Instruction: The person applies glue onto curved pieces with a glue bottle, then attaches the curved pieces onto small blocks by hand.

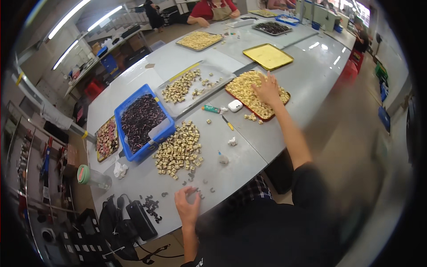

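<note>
My right hand (269,92) reaches over a red-rimmed tray (267,119) full of small cream-coloured cube-like pieces (249,86). Its fingers are spread and touch the pieces. My left hand (187,207) is low over the table's near edge, fingers and thumb curled toward each other; whatever they hold is too small to make out. Around it lie several small dark curved pieces (211,190). Just beyond that hand is a loose pile of cream cubes with dark marks (178,149). Left of the pile stands a blue bin (144,152) of dark small parts (142,118).
A clear tray (178,107) holds more cubes; a yellow tray (268,56) lies beyond. Near the middle are a white case (235,105), a green tube (211,109) and a yellow-handled knife (228,123). A bottle (95,178) and black adapter (141,220) sit left. A co-worker (215,11) sits opposite.
</note>
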Demonstrator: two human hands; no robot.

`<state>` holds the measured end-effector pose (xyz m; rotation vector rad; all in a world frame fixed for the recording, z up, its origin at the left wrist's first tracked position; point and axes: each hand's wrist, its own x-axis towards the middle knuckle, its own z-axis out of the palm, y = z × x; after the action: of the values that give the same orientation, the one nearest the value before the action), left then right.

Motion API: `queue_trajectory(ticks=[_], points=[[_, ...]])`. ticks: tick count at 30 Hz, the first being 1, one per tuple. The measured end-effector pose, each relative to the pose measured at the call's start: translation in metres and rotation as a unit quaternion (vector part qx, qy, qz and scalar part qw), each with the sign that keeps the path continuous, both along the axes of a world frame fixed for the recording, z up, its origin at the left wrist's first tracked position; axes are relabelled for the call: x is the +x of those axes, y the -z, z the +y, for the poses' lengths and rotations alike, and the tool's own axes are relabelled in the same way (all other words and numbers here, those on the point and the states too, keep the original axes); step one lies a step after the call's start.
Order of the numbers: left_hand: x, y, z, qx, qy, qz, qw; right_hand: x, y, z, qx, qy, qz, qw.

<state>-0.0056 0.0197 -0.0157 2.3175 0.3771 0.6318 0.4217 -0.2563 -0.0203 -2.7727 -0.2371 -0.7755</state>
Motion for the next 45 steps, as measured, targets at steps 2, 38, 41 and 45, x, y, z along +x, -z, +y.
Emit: queue_trajectory(ticks=[2,38,41,45], points=[[-0.003,0.002,0.000,0.005,-0.004,0.002,1.000,0.029,-0.010,0.002,-0.003,0.004,0.031,1.000],[0.001,0.004,0.002,-0.003,0.002,0.016,1.000,-0.014,-0.030,-0.009,-0.209,-0.161,0.021,0.964],[-0.002,0.008,0.004,-0.011,0.002,0.007,1.000,-0.014,-0.022,-0.012,-0.233,-0.154,-0.007,0.960],[-0.006,0.003,0.001,-0.028,-0.009,0.000,1.000,-0.028,-0.035,0.001,-0.092,-0.141,-0.001,0.986]])
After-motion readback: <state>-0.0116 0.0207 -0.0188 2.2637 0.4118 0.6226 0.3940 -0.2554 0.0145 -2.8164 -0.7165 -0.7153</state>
